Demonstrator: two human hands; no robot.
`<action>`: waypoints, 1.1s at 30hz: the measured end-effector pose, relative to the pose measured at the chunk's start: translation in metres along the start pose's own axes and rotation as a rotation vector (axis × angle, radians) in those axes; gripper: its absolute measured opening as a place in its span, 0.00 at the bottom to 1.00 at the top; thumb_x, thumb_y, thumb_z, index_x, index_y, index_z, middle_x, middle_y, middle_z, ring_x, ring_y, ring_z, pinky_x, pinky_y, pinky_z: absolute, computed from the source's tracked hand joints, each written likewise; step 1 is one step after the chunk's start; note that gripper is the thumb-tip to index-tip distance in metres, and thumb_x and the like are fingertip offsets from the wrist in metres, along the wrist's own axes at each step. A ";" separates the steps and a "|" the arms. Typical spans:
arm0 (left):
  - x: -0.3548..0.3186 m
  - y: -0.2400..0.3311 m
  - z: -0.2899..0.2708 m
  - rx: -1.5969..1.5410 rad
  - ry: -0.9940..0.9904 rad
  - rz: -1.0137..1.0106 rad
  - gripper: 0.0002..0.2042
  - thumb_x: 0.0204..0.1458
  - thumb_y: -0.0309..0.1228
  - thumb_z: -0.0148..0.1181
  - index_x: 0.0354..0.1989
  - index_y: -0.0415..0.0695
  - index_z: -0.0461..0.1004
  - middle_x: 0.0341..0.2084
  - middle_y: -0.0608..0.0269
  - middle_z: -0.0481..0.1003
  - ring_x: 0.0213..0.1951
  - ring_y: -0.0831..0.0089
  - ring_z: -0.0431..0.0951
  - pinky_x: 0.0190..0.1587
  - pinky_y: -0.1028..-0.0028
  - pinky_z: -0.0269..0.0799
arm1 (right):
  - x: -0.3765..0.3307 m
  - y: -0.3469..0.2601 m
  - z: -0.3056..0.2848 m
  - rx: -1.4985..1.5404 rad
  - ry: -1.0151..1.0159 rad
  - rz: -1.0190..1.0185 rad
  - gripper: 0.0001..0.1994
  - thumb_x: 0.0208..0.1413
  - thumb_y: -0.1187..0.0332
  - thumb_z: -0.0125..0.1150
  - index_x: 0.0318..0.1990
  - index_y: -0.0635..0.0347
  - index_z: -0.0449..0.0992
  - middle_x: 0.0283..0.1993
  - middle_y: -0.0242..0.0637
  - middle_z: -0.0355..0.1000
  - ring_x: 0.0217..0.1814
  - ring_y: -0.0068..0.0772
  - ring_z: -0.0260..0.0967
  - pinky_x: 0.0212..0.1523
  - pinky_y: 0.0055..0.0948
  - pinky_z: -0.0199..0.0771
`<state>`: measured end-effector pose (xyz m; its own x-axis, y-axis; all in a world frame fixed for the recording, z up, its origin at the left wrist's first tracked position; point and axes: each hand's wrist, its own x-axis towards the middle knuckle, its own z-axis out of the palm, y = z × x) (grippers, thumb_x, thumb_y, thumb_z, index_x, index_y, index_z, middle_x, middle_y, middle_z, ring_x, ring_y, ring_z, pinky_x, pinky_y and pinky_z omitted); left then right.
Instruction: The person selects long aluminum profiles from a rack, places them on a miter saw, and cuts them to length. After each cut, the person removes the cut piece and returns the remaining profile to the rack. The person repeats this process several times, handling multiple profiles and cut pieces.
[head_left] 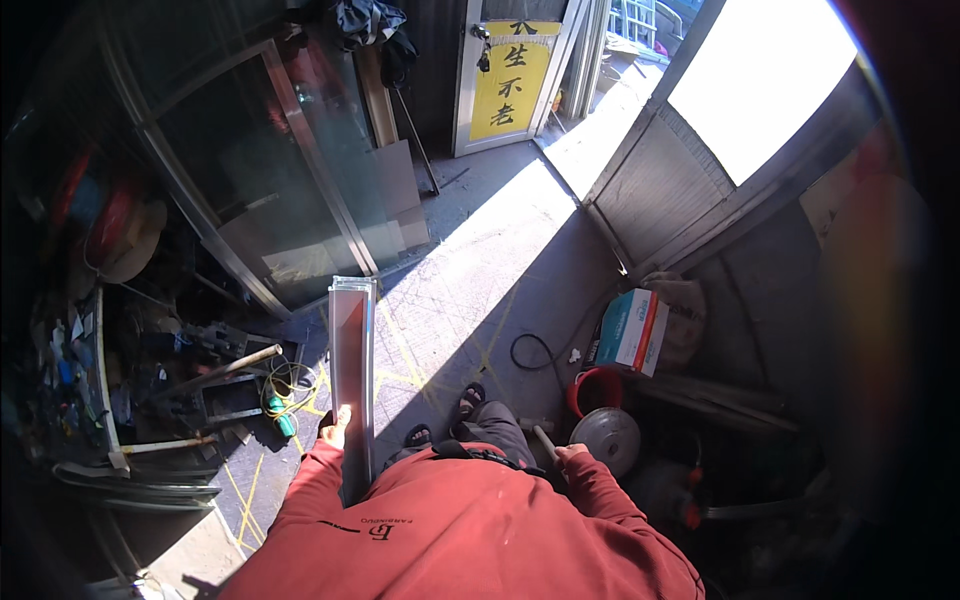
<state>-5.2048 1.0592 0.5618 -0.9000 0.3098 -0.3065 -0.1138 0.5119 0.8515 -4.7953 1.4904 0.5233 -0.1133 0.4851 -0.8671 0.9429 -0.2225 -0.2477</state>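
My left hand (337, 428) is closed round the edge of a long, pale metal profile (352, 350). It stretches away from beside my left hip, and its far end shows a channelled section. At my right side, my right hand (572, 457) is closed round the pale handle of a hammer (545, 441); its small head is dim against the dark floor. Just beyond that hand sit a round grey disc-shaped lid (606, 441) and a red bucket (594, 391). The fingers' undersides are hidden in both hands.
Glass-paned frames (300, 180) lean ahead on the left. A cluttered heap with a green power tool (284, 418) and its yellow cord lies left. A teal-and-white box (628, 332) and a black hose (535, 350) are right. An open door (510, 90) stands ahead.
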 end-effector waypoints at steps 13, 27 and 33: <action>0.380 0.214 0.184 0.277 -0.277 -0.058 0.23 0.54 0.53 0.57 0.43 0.43 0.73 0.31 0.61 0.75 0.34 0.67 0.73 0.36 0.64 0.69 | 0.210 -0.360 -0.245 0.078 0.141 -0.164 0.15 0.52 0.60 0.57 0.25 0.66 0.77 0.22 0.39 0.74 0.24 0.32 0.72 0.29 0.32 0.71; 0.718 0.461 0.409 -0.010 -0.296 0.202 0.29 0.54 0.60 0.54 0.36 0.39 0.73 0.24 0.57 0.73 0.29 0.66 0.71 0.33 0.64 0.65 | 0.406 -0.647 -0.429 -0.071 0.122 -0.177 0.16 0.53 0.56 0.62 0.26 0.62 0.78 0.24 0.36 0.75 0.27 0.30 0.71 0.31 0.33 0.71; 0.839 0.551 0.520 -0.003 -0.421 0.292 0.27 0.53 0.55 0.57 0.38 0.37 0.74 0.29 0.55 0.76 0.35 0.67 0.75 0.39 0.66 0.68 | 0.496 -0.703 -0.524 0.105 0.096 -0.175 0.14 0.50 0.59 0.61 0.26 0.64 0.78 0.23 0.36 0.74 0.24 0.31 0.71 0.29 0.33 0.71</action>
<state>-5.8035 2.0174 0.5523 -0.6474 0.7354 -0.2001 0.1151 0.3539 0.9282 -5.3505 2.3305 0.4938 -0.2376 0.6014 -0.7628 0.8730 -0.2122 -0.4392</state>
